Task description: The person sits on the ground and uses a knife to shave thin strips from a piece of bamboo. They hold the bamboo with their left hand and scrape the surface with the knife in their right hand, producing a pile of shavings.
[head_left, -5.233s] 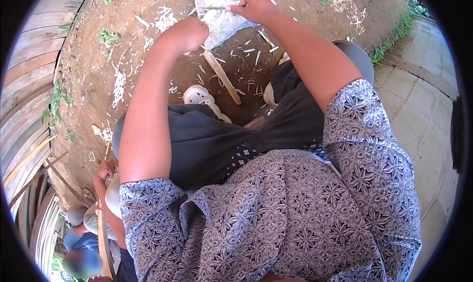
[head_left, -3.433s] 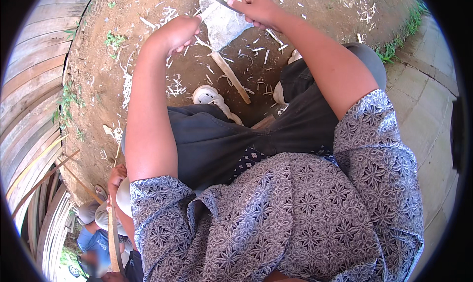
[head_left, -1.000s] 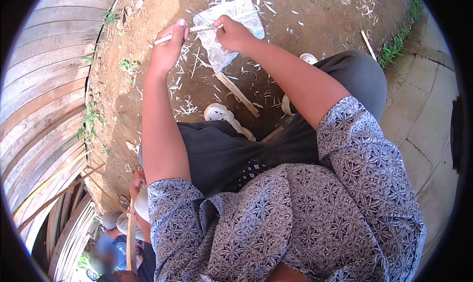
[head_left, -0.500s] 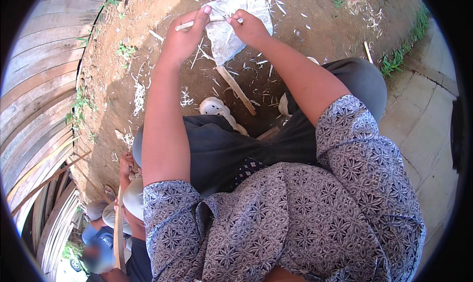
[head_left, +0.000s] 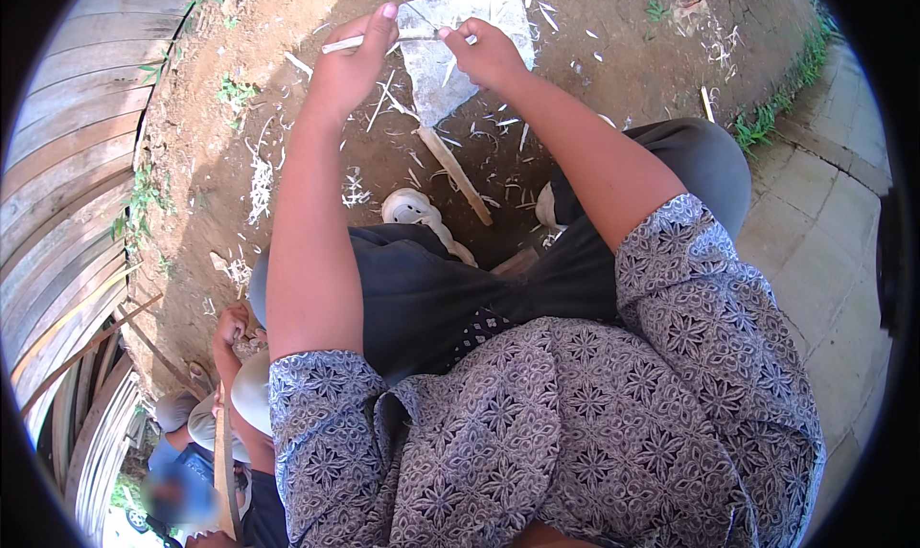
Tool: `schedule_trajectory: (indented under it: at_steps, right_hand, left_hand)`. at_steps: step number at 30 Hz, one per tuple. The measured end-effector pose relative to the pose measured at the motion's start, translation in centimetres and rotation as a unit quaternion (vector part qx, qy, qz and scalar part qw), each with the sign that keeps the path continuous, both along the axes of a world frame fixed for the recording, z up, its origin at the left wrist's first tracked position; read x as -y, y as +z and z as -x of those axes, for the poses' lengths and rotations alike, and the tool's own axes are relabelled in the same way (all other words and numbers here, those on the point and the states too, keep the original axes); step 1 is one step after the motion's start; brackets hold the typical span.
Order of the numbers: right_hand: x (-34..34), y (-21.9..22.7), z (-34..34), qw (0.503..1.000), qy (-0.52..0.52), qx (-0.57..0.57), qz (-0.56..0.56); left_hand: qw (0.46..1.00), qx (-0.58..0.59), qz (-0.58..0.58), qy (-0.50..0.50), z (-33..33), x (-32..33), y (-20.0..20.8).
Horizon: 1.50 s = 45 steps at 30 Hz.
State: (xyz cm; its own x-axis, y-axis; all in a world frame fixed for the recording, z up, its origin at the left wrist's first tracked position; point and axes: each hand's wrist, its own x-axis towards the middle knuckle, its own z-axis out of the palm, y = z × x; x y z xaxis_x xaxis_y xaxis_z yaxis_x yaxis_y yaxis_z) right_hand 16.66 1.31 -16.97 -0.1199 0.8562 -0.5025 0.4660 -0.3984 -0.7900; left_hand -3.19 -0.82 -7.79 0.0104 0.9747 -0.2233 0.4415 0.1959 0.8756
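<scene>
My left hand [head_left: 353, 64] is closed round a thin pale stick [head_left: 342, 45], its thumb laid along the top. The stick's near-left end pokes out past the palm. My right hand [head_left: 486, 54] pinches at the stick's other end, and a short pale tip shows beyond its fingers. A thin dark sliver [head_left: 420, 15] slants between the two hands; I cannot tell whether it is a blade. Beneath them lies a whitish, crumpled sheet [head_left: 443, 93] on the ground, strewn with shavings. A flat wooden strip [head_left: 454, 174] lies just below the sheet, between my feet.
Curled pale shavings [head_left: 261, 186] litter the brown soil. A pale shoe [head_left: 412, 206] shows by my left knee. Wooden boards [head_left: 72, 179] line the left side; concrete paving [head_left: 815, 222] runs along the right. At lower left, another person's hand [head_left: 230, 323] and a long wooden strip [head_left: 224, 471] are visible.
My left hand has shifted slightly left with the stick, widening the gap between my hands. My right hand stays nearly in place. The whole view has moved a little.
</scene>
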Motion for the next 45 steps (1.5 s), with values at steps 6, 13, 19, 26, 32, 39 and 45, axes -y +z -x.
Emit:
schedule_trajectory:
  at_steps: [6, 13, 19, 26, 32, 39, 45]
  right_hand:
    - [0.3, -4.7, -2.7, 0.998, 0.015, 0.035, -0.058]
    - [0.4, -3.9, -2.9, 0.997, 0.021, 0.068, -0.023]
    - [0.0, 0.1, -0.3, 0.999, 0.021, 0.017, -0.04]
    - [0.2, -3.0, -3.4, 0.996, 0.047, 0.05, -0.054]
    - [0.3, -3.5, -3.7, 0.988, 0.068, 0.114, -0.078]
    - [-0.4, -3.2, -3.7, 0.992, 0.066, 0.092, -0.047]
    - [-0.1, -1.3, -3.1, 0.998, 0.044, -0.004, 0.041]
  left_hand:
    - [1.0, -0.011, -0.011, -0.002, -0.9, 0.0, -0.3]
    - [1.0, -0.009, -0.011, 0.02, -1.3, -0.5, 0.0]
    - [0.998, -0.054, -0.006, 0.025, -0.3, -0.9, -0.6]
    - [0.998, -0.033, 0.004, 0.053, -0.7, -1.0, -0.6]
    - [0.997, -0.028, 0.003, 0.069, -0.8, -1.0, -0.9]
    - [0.998, -0.008, 0.001, 0.059, -1.6, -0.4, 0.6]
    - [0.998, -0.021, -0.009, 0.05, -1.7, -0.4, 0.2]
